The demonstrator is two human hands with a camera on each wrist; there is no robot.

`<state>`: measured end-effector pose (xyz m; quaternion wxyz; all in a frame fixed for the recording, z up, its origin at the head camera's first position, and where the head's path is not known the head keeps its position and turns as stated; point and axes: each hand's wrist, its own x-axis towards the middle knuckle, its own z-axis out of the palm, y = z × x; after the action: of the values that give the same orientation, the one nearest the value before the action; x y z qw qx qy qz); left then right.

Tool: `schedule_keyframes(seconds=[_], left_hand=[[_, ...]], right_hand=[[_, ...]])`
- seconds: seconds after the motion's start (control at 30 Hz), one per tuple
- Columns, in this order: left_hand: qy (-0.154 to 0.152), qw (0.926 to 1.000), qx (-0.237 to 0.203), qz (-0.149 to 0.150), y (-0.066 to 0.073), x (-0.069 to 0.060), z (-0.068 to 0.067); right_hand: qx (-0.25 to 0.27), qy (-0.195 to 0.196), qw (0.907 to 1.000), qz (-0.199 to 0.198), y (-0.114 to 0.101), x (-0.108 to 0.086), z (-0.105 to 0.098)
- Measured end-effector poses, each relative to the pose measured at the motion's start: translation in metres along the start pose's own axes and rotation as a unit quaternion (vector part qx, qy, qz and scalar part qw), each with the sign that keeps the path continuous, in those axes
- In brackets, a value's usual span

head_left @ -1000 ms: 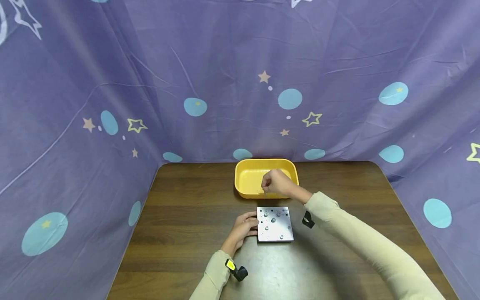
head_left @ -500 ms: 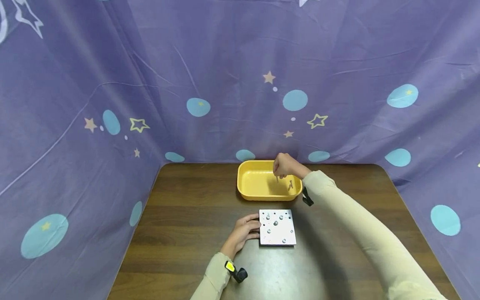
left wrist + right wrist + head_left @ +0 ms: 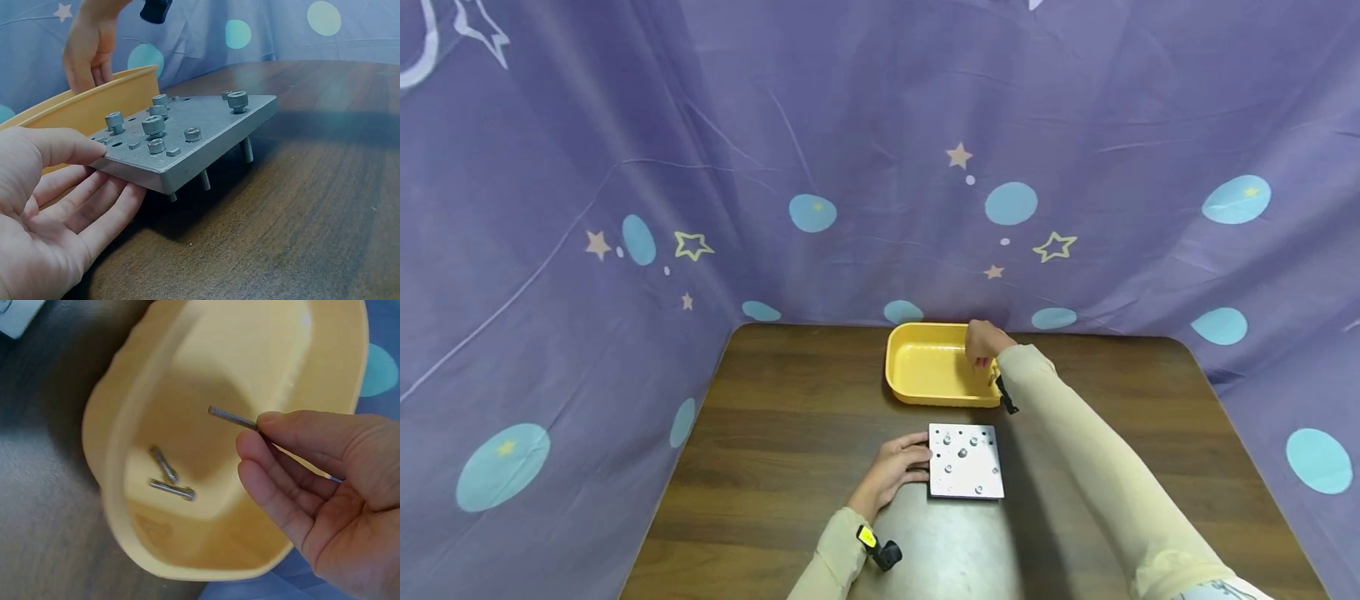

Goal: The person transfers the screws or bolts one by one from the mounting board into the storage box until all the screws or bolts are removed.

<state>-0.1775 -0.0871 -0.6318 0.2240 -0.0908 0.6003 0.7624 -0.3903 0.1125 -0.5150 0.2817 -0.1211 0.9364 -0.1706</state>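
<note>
A silvery metal plate (image 3: 966, 479) carries several socket-head screws, their threaded ends showing beneath it in the left wrist view. The left hand (image 3: 891, 475) grips the plate's left edge, thumb on top and fingers underneath (image 3: 50, 206). Over the right end of the yellow tray (image 3: 925, 398), the right hand (image 3: 985, 342) pinches one screw (image 3: 232, 417) between thumb and fingertips, threaded end outward. Two more screws (image 3: 164, 465) (image 3: 172, 489) lie inside the tray, below the right hand (image 3: 337, 481).
The wooden table (image 3: 760, 467) extends around the plate and tray. A purple patterned cloth (image 3: 880, 167) hangs behind the table and along its sides. Black wrist straps are on both forearms.
From a place near the tray's front middle, the right hand has moved right, over the tray's right end. The left hand still holds the plate; the whole head view has shifted slightly.
</note>
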Motion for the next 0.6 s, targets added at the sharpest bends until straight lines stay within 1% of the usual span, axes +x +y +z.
schedule_keyframes(seconds=[0.17, 0.27, 0.37, 0.47, 0.53, 0.6], left_hand=[[0.004, 1.0, -0.004, 0.006, 0.0, -0.002, 0.002], [0.005, 1.0, -0.003, 0.008, 0.0, -0.003, 0.003], [0.006, 1.0, -0.001, 0.004, 0.001, -0.002, 0.004], [0.006, 1.0, 0.002, 0.002, 0.0, -0.001, 0.003], [0.007, 1.0, 0.001, 0.0, 0.0, 0.0, 0.002], [0.008, 1.0, 0.003, 0.002, -0.001, 0.001, 0.001]], right_hand=[[-0.029, -0.016, 0.9991, 0.026, 0.003, 0.012, 0.011], [-0.041, -0.015, 0.9987, 0.027, 0.004, 0.014, 0.013], [-0.047, 0.005, 0.9986, 0.024, 0.004, 0.014, 0.011], [-0.042, 0.026, 0.9985, 0.022, 0.002, 0.013, 0.005], [-0.04, 0.025, 0.9987, 0.021, 0.0, 0.012, 0.001], [-0.034, 0.016, 0.9991, 0.018, -0.001, 0.011, -0.004]])
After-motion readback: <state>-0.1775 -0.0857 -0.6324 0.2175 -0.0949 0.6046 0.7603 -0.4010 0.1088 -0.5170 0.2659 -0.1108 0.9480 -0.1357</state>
